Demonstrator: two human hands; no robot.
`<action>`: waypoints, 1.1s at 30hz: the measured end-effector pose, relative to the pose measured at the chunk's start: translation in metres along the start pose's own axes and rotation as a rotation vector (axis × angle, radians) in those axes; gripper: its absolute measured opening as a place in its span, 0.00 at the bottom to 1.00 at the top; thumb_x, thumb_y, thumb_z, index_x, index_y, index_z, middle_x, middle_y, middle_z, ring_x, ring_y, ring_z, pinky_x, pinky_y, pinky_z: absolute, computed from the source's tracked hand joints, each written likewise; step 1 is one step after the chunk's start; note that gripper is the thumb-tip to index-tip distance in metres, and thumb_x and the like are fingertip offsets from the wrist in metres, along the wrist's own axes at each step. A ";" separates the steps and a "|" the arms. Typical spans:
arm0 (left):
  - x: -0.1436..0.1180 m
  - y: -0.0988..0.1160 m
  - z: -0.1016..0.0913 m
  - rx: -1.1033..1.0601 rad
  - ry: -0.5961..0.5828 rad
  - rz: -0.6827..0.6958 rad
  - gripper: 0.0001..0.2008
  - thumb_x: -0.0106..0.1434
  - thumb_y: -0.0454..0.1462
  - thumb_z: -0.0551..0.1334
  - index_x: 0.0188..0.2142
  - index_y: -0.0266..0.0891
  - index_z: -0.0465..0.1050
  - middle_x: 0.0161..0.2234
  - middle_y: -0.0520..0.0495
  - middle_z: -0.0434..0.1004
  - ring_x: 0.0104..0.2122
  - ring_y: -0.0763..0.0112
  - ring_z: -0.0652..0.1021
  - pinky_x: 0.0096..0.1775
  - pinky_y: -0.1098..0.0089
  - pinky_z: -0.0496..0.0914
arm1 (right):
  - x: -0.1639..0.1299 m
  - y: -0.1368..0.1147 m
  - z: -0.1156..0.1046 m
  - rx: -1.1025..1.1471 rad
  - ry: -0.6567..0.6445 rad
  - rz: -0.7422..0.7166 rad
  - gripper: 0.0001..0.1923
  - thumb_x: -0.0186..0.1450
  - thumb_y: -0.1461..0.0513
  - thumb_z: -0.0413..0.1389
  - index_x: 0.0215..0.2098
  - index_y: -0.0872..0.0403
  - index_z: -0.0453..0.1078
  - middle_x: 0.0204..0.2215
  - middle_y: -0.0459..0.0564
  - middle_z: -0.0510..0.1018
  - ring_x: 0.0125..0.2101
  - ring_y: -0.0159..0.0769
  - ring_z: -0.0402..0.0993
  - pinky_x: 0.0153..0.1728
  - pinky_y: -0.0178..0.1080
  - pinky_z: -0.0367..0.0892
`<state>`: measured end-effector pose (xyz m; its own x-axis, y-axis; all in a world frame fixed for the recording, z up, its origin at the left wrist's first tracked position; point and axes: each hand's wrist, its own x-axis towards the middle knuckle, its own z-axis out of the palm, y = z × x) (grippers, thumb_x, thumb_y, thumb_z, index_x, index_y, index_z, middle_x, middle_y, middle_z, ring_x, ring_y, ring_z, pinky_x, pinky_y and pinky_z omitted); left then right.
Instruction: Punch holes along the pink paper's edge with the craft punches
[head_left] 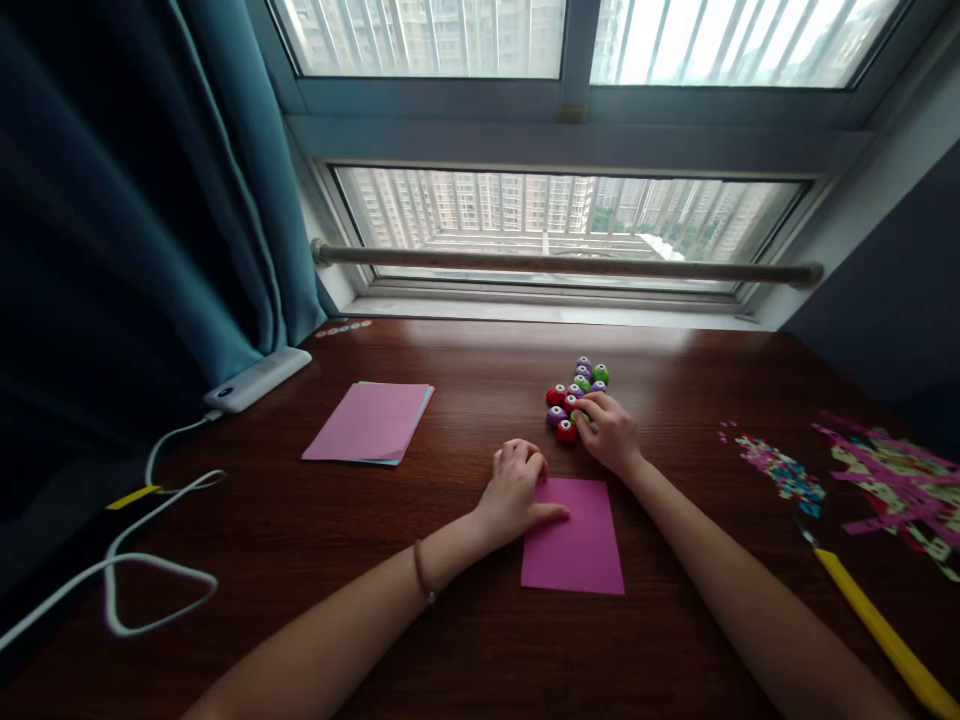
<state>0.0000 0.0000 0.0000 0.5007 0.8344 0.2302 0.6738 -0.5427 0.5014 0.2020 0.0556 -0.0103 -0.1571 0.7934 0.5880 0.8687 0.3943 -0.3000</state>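
A person sits at a dark wooden table (315, 560) below a window, both bare forearms reaching forward. The landmark here is a single pink sheet of paper (576, 545) lying flat on the table near the middle.

The left hand (516, 492) rests on the top left corner of that pink sheet, fingers loosely curled, thumb laid flat across the paper's edge. It presses the sheet down rather than gripping it. A thin band circles the left wrist.

The right hand (611, 432) lies just beyond the sheet's top right corner. Its fingers are curled into a cluster of small round paper punches (576, 392) in red, purple and green, touching the nearest ones. Whether it has closed around a single punch cannot be told from this view.

To the far left of the pink sheet, well apart, lies a stack of coloured paper (370, 422), pink on top. Further left again, a white power bank (259, 379) sits by a teal curtain (135, 200), with a white cable (142, 560) looping toward the table's edge.

To the right of the pink sheet, paper scraps (862, 475) are scattered, and a yellow craft knife (877, 625) lies just below them.
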 end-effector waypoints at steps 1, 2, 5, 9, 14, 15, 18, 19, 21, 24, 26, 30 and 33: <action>0.000 0.000 0.000 0.001 -0.002 0.000 0.26 0.42 0.55 0.67 0.32 0.39 0.66 0.38 0.45 0.64 0.44 0.56 0.63 0.47 0.55 0.60 | 0.000 -0.001 -0.001 -0.008 -0.022 -0.012 0.09 0.63 0.60 0.50 0.39 0.51 0.70 0.38 0.47 0.72 0.38 0.35 0.67 0.38 0.36 0.62; 0.000 0.000 0.000 0.001 -0.003 0.003 0.26 0.42 0.55 0.67 0.33 0.39 0.66 0.38 0.45 0.65 0.45 0.56 0.63 0.47 0.55 0.60 | 0.000 -0.002 -0.001 -0.015 -0.040 -0.020 0.09 0.62 0.60 0.50 0.39 0.50 0.70 0.39 0.47 0.72 0.38 0.35 0.67 0.38 0.36 0.61; -0.001 0.000 0.001 -0.003 0.005 0.012 0.28 0.43 0.54 0.67 0.37 0.39 0.67 0.39 0.44 0.65 0.45 0.55 0.63 0.47 0.55 0.59 | -0.002 -0.004 -0.003 -0.024 -0.067 -0.018 0.09 0.61 0.60 0.52 0.39 0.50 0.70 0.39 0.46 0.72 0.38 0.35 0.67 0.37 0.36 0.61; -0.001 -0.001 0.002 -0.007 0.002 0.020 0.27 0.44 0.54 0.67 0.36 0.39 0.67 0.40 0.45 0.65 0.46 0.55 0.62 0.48 0.55 0.58 | -0.003 -0.003 -0.002 -0.043 -0.071 -0.007 0.10 0.62 0.60 0.51 0.40 0.50 0.70 0.38 0.47 0.72 0.37 0.34 0.68 0.34 0.35 0.61; 0.000 -0.003 0.002 -0.016 -0.007 0.023 0.25 0.43 0.53 0.68 0.34 0.39 0.67 0.40 0.45 0.66 0.46 0.55 0.63 0.49 0.55 0.58 | -0.005 -0.006 -0.005 -0.031 0.017 0.047 0.11 0.63 0.60 0.50 0.41 0.52 0.70 0.39 0.49 0.71 0.37 0.35 0.69 0.35 0.35 0.62; 0.000 -0.003 0.002 -0.019 -0.009 0.021 0.25 0.43 0.52 0.68 0.34 0.38 0.67 0.40 0.45 0.66 0.46 0.56 0.63 0.49 0.55 0.58 | -0.007 -0.008 -0.008 -0.001 0.041 0.079 0.10 0.63 0.60 0.50 0.41 0.52 0.70 0.39 0.49 0.71 0.37 0.35 0.69 0.35 0.35 0.63; 0.001 -0.003 0.002 -0.035 -0.015 0.017 0.24 0.43 0.51 0.69 0.33 0.38 0.67 0.40 0.45 0.67 0.46 0.56 0.63 0.48 0.56 0.58 | -0.021 -0.016 -0.021 0.158 0.066 0.196 0.10 0.63 0.59 0.51 0.39 0.54 0.69 0.39 0.50 0.70 0.30 0.31 0.68 0.33 0.34 0.64; 0.001 -0.003 0.002 -0.039 -0.018 0.018 0.23 0.43 0.51 0.69 0.32 0.38 0.67 0.39 0.45 0.67 0.46 0.57 0.63 0.48 0.56 0.58 | -0.027 -0.018 -0.026 0.227 0.056 0.229 0.10 0.64 0.59 0.50 0.39 0.54 0.69 0.39 0.50 0.70 0.28 0.29 0.67 0.32 0.34 0.64; 0.002 -0.003 0.001 -0.045 -0.025 0.017 0.22 0.44 0.50 0.69 0.31 0.38 0.67 0.39 0.46 0.67 0.45 0.57 0.64 0.48 0.56 0.58 | -0.042 -0.020 -0.035 0.355 0.030 0.274 0.10 0.64 0.58 0.50 0.40 0.54 0.68 0.39 0.50 0.69 0.29 0.30 0.68 0.32 0.34 0.65; 0.002 -0.002 -0.001 -0.054 -0.037 0.013 0.22 0.44 0.50 0.69 0.31 0.38 0.66 0.38 0.47 0.68 0.44 0.59 0.65 0.46 0.58 0.58 | -0.058 -0.021 -0.044 0.523 0.040 0.357 0.11 0.64 0.57 0.50 0.40 0.54 0.68 0.39 0.51 0.70 0.35 0.33 0.68 0.37 0.35 0.66; 0.003 -0.002 -0.002 -0.070 -0.047 0.013 0.21 0.45 0.48 0.69 0.31 0.38 0.65 0.36 0.48 0.69 0.42 0.60 0.66 0.46 0.59 0.57 | -0.063 -0.020 -0.045 0.675 0.045 0.436 0.12 0.64 0.55 0.51 0.41 0.54 0.66 0.38 0.51 0.70 0.36 0.34 0.69 0.38 0.36 0.67; 0.001 -0.003 -0.002 -0.125 -0.059 -0.004 0.17 0.47 0.44 0.69 0.31 0.39 0.66 0.34 0.51 0.70 0.40 0.63 0.68 0.46 0.60 0.56 | -0.062 -0.020 -0.041 0.987 0.003 0.559 0.16 0.62 0.54 0.53 0.44 0.54 0.61 0.34 0.50 0.72 0.32 0.33 0.71 0.35 0.36 0.68; 0.000 -0.004 -0.003 -0.167 -0.078 0.000 0.14 0.49 0.42 0.68 0.30 0.40 0.66 0.32 0.53 0.70 0.38 0.66 0.70 0.48 0.60 0.54 | -0.061 -0.019 -0.040 1.125 -0.022 0.625 0.17 0.61 0.53 0.55 0.42 0.56 0.62 0.33 0.51 0.73 0.32 0.34 0.72 0.34 0.36 0.69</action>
<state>-0.0041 0.0028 0.0002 0.5459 0.8209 0.1678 0.5773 -0.5137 0.6348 0.2141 -0.0187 -0.0107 0.1141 0.9875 0.1092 -0.0734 0.1180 -0.9903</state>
